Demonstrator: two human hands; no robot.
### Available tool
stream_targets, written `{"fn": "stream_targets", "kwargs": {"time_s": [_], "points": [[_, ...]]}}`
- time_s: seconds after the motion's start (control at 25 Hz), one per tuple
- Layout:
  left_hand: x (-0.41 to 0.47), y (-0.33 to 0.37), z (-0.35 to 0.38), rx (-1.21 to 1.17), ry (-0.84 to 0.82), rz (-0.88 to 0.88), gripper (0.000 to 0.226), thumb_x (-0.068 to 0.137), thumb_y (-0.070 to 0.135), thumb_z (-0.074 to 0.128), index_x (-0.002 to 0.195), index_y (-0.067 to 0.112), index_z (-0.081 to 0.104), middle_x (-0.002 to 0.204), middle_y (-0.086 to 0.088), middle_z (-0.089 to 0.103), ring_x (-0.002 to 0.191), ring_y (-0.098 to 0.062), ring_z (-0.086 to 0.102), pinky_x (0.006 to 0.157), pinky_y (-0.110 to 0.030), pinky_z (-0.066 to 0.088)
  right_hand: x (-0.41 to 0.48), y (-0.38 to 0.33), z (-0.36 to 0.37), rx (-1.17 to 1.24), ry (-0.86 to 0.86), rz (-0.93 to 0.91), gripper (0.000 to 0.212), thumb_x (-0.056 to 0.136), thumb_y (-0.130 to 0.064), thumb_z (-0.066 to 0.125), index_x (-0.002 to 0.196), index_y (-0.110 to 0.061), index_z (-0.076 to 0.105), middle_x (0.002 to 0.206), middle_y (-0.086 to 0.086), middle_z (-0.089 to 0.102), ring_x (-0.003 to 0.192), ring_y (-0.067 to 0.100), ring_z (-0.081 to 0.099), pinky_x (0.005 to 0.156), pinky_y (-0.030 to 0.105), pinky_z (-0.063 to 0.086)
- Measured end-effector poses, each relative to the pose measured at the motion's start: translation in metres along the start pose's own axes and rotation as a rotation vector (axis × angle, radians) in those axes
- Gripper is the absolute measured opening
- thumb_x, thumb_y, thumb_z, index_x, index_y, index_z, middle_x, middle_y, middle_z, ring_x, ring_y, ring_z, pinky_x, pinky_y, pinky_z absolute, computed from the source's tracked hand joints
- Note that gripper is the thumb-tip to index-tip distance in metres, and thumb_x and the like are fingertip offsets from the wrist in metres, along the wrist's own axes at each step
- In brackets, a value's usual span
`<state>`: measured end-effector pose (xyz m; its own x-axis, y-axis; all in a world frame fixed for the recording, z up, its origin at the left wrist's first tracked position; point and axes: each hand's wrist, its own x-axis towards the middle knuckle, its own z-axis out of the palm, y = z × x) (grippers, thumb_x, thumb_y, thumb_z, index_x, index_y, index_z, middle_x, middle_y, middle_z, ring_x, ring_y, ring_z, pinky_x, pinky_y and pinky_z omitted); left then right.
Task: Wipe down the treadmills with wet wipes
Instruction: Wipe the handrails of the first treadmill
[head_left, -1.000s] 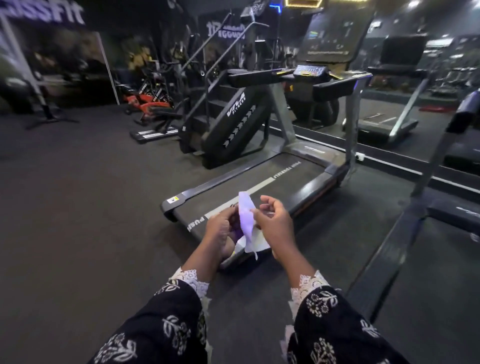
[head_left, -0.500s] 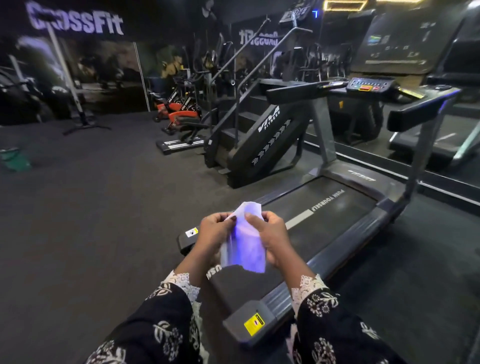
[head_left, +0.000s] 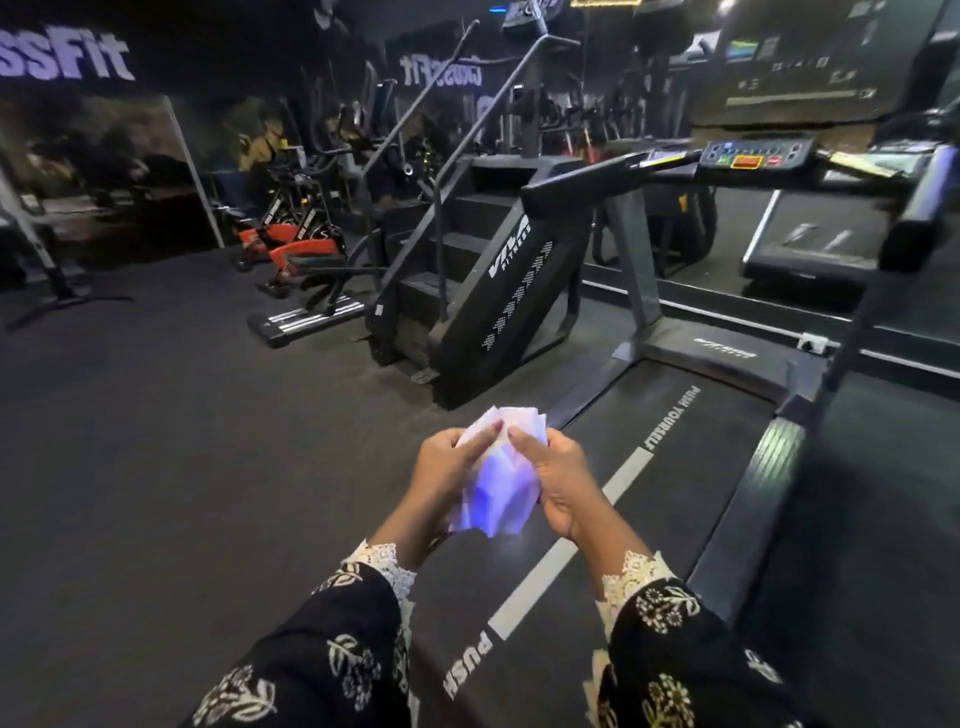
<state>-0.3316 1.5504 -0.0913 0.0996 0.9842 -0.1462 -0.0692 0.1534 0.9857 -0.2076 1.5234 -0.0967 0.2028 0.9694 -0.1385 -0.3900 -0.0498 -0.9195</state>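
Observation:
A white wet wipe (head_left: 501, 483), lit bluish, is bunched between both hands in front of me. My left hand (head_left: 444, 478) grips its left side and my right hand (head_left: 558, 480) grips its right side, thumbs on top. Below and ahead lies the treadmill (head_left: 670, 457), its dark belt marked with a white stripe and "PUSH YOURSELF". Its console (head_left: 753, 153) with coloured buttons stands at the upper right, with a padded handrail (head_left: 576, 189) reaching toward me on the left.
A black stair climber (head_left: 483, 270) stands directly left of the treadmill. Red exercise bikes (head_left: 296, 244) are further back left. A mirror wall (head_left: 810, 104) runs behind the console. Dark rubber floor (head_left: 156, 441) spreads to the left.
The view has moved forward over the treadmill belt, so the rear end caps are out of sight. Both hands have bunched the wipe from a hanging sheet into a fuller wad.

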Motion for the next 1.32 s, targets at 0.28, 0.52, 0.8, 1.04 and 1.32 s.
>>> {"fn": "stream_targets", "kwargs": {"time_s": [0.28, 0.52, 0.8, 1.04, 1.32], "points": [[0.110, 0.037, -0.010, -0.281, -0.023, -0.097, 0.016, 0.089, 0.008, 0.064, 0.080, -0.006, 0.064, 0.080, -0.020, 0.067, 0.070, -0.026, 0.063, 0.077, -0.044, 0.054, 0.089, -0.023, 0.025, 0.039, 0.017, 0.035, 0.022, 0.084, 0.003, 0.064, 0.105, 0.006, 0.060, 0.095, 0.019, 0.069, 0.076, 0.028, 0.067, 0.072, 0.040, 0.056], [0.189, 0.041, -0.014, -0.298, -0.070, -0.183, 0.019, 0.090, 0.013, 0.065, 0.086, -0.005, 0.065, 0.084, -0.020, 0.070, 0.072, -0.029, 0.068, 0.073, -0.045, 0.057, 0.154, -0.024, 0.029, -0.081, 0.160, -0.008, 0.018, 0.081, 0.004, 0.067, 0.099, 0.006, 0.062, 0.088, 0.017, 0.069, 0.076, 0.029, 0.065, 0.071, 0.041, 0.056], [0.294, 0.029, 0.034, 0.010, -0.031, -0.117, 0.013, 0.078, 0.001, 0.074, 0.087, -0.007, 0.069, 0.077, -0.017, 0.070, 0.068, -0.026, 0.065, 0.068, -0.040, 0.056, 0.269, -0.034, 0.010, -0.716, 0.492, -0.239, 0.011, 0.070, -0.018, 0.064, 0.080, -0.013, 0.066, 0.080, 0.006, 0.068, 0.077, 0.029, 0.063, 0.068, 0.040, 0.054], [0.414, 0.088, 0.137, -0.339, -0.008, -0.364, 0.023, 0.092, -0.002, 0.048, 0.072, 0.003, 0.058, 0.046, -0.007, 0.061, 0.037, -0.015, 0.059, 0.037, -0.022, 0.048, 0.387, -0.087, 0.004, -1.076, 0.313, -0.605, 0.031, 0.078, -0.031, 0.054, 0.100, -0.016, 0.071, 0.087, 0.003, 0.060, 0.078, 0.018, 0.053, 0.070, 0.022, 0.036], [0.475, 0.222, 0.197, -0.421, -0.284, -0.336, 0.011, 0.091, -0.005, 0.052, 0.091, -0.001, 0.062, 0.069, -0.011, 0.071, 0.057, -0.017, 0.069, 0.051, -0.025, 0.056, 0.465, -0.244, -0.017, -0.989, 0.430, -0.619, 0.020, 0.079, -0.013, 0.066, 0.098, -0.014, 0.072, 0.090, -0.004, 0.063, 0.085, 0.010, 0.057, 0.078, 0.026, 0.046]]}}
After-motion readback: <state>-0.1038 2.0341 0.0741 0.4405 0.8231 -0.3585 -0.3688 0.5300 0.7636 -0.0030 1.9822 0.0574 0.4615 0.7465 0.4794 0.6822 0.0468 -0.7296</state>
